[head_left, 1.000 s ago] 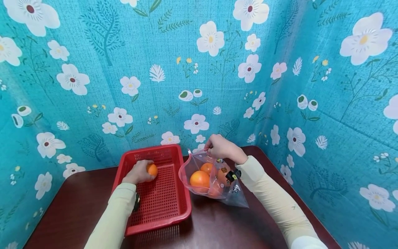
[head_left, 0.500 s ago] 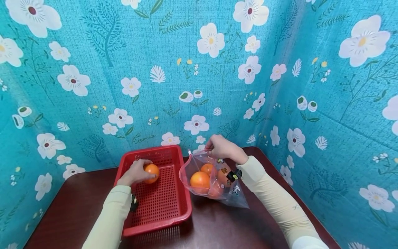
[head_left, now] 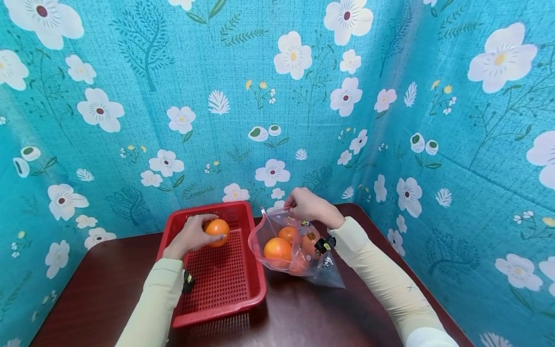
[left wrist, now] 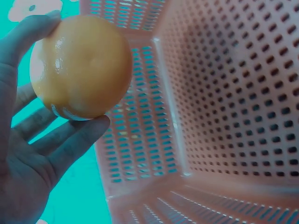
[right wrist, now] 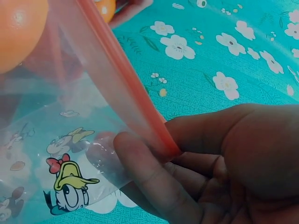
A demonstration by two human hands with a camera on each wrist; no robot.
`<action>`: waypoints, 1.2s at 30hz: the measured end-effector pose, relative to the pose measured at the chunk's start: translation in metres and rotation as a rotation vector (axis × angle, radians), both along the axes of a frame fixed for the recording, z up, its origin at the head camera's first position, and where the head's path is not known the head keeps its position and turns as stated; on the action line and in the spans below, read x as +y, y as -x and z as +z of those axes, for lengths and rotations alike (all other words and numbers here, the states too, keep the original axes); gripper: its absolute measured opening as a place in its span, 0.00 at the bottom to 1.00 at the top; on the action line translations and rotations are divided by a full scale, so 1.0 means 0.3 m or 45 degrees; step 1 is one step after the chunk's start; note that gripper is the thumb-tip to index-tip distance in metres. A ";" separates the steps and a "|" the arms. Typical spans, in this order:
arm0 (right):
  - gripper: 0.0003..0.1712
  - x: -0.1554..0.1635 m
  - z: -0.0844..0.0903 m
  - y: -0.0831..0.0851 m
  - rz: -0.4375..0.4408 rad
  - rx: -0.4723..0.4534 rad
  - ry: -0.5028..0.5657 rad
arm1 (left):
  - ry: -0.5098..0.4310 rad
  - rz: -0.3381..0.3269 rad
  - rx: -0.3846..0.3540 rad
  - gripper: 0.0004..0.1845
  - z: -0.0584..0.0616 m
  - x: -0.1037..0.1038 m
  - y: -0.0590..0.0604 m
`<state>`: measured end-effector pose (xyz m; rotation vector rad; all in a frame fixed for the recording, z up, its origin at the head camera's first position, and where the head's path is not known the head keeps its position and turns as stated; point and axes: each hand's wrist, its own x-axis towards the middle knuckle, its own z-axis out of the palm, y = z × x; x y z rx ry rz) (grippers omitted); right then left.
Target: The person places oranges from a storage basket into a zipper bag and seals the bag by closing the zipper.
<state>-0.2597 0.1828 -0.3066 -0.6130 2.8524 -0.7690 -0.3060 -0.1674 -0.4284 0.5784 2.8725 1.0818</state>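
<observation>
My left hand (head_left: 193,234) grips an orange (head_left: 217,232) just above the far part of the red perforated basket (head_left: 243,284); in the left wrist view the orange (left wrist: 80,66) sits between thumb and fingers (left wrist: 70,142) over the basket's corner (left wrist: 224,116). My right hand (head_left: 309,206) pinches the top edge of a clear zip bag (head_left: 323,274) printed with cartoon figures, holding its mouth open toward the basket. Inside the bag lie several oranges (head_left: 277,250). The right wrist view shows my fingers (right wrist: 154,179) clamped on the bag's pink zip strip (right wrist: 126,88).
The basket and bag stand on a dark brown table (head_left: 99,294) with rounded far corners. Teal floral cloth (head_left: 277,96) walls the table on the back and both sides. Apart from the orange held over it, the basket shows only bare mesh.
My left hand has lifted the orange off the basket floor and carried it slightly right and toward the far rim. The right hand and the bag have stayed still.
</observation>
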 end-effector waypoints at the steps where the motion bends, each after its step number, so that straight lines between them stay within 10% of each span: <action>1: 0.14 0.000 -0.001 0.000 -0.006 -0.001 0.001 | -0.009 0.001 0.008 0.42 0.007 0.005 -0.007; 36: 0.12 -0.004 -0.002 -0.003 -0.040 -0.012 0.004 | -0.181 -0.303 0.276 0.31 0.207 0.138 -0.113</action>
